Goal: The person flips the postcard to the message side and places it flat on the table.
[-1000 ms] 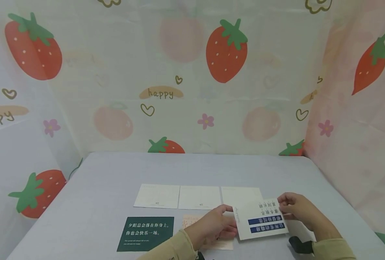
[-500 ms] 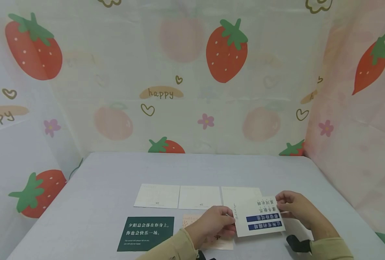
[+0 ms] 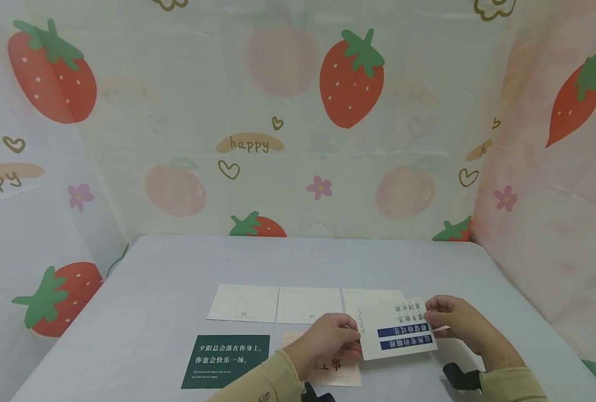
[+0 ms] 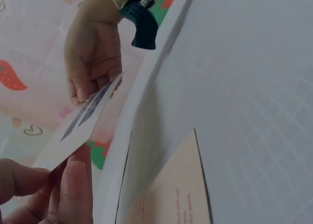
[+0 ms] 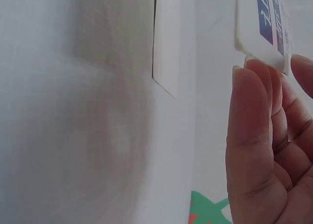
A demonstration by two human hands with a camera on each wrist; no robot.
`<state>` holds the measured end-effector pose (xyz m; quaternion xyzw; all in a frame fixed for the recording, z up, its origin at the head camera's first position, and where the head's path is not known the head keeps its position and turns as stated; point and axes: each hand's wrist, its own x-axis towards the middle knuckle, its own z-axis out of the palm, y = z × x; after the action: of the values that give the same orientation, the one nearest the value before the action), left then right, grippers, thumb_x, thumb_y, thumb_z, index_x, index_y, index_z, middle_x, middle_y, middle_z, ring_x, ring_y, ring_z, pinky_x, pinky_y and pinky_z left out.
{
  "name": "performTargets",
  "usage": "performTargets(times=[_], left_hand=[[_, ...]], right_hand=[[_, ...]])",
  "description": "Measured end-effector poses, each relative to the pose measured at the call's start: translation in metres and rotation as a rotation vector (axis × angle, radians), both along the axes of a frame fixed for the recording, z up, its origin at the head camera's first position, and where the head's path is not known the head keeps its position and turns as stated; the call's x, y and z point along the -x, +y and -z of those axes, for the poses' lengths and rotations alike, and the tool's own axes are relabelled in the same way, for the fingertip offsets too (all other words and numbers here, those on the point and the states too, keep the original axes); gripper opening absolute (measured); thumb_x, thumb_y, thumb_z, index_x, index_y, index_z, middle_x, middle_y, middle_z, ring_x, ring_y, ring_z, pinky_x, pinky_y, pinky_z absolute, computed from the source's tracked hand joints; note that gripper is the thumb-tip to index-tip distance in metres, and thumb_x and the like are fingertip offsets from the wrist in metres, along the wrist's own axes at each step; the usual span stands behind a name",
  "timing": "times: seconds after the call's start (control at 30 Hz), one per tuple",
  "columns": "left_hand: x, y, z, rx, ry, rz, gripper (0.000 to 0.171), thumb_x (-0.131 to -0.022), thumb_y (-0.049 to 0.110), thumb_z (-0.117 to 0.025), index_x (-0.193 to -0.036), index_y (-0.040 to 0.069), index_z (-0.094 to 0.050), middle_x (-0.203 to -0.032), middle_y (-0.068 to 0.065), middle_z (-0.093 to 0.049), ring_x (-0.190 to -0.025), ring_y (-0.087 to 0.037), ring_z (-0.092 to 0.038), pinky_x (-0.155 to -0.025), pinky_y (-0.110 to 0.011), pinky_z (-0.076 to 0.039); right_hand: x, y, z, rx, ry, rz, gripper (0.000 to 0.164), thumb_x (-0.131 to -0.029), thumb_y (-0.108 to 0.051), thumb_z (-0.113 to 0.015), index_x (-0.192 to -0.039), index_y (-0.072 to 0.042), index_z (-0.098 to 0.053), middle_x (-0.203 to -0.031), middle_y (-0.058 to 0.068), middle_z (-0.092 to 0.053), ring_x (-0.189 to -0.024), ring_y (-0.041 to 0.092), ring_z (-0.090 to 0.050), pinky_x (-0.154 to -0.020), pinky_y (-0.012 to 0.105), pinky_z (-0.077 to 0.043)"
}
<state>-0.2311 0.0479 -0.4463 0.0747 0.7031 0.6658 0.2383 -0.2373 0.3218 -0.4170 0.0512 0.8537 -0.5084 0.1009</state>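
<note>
Both hands hold up one white card [image 3: 395, 332] with two dark blue bands and lettering that appears upside down in the head view. My left hand [image 3: 323, 341] pinches its left edge between thumb and fingers. At the opposite edge, the thumb and fingers of my right hand [image 3: 466, 329] grip the corner area. In the left wrist view the card [image 4: 80, 121] is tilted above the table. A peach card [image 3: 335, 374] with printed text lies beneath my left hand, which covers part of it. Left of that lies a dark green card [image 3: 227, 360] with white lettering.
Three pale cards lie in a row farther back: a left one [image 3: 242, 303], a middle one [image 3: 309, 305] and a right one [image 3: 370, 298], which the held card partly covers. They rest on a white tablecloth [image 3: 152, 290]. A strawberry-print curtain [image 3: 298, 223] stands behind the table.
The held card has moved slightly up and to the left in the head view, with both hands moving along. More of the peach card's print shows now. The lying cards have not moved.
</note>
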Motion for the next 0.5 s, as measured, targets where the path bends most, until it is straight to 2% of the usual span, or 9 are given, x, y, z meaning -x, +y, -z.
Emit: performTargets(times=[0.17,0.5], left_hand=[[0.0029,-0.0018,0.0003,-0.002,-0.003,-0.014,0.005,-0.086,0.008,-0.058,-0.084,0.003,-0.060,-0.076,-0.008,-0.066,-0.063,-0.014,-0.063,-0.061,-0.028,-0.055],[0.0077,-0.0068,0.0004,0.053,0.067,0.003,0.008,-0.082,0.011,-0.065,-0.086,0.005,-0.068,-0.074,-0.004,-0.067,-0.067,-0.013,-0.064,-0.063,-0.027,-0.055]], right_hand=[[0.0007,0.0006,0.0013,-0.009,0.009,-0.005,0.019,-0.086,-0.008,-0.059,-0.102,0.003,-0.059,-0.088,0.008,-0.066,-0.079,0.021,-0.062,-0.071,0.037,-0.053],[0.0003,0.0073,-0.0036,-0.071,0.052,-0.026,0.023,-0.085,-0.013,-0.062,-0.099,0.005,-0.063,-0.088,0.008,-0.065,-0.079,0.018,-0.060,-0.072,0.033,-0.053]])
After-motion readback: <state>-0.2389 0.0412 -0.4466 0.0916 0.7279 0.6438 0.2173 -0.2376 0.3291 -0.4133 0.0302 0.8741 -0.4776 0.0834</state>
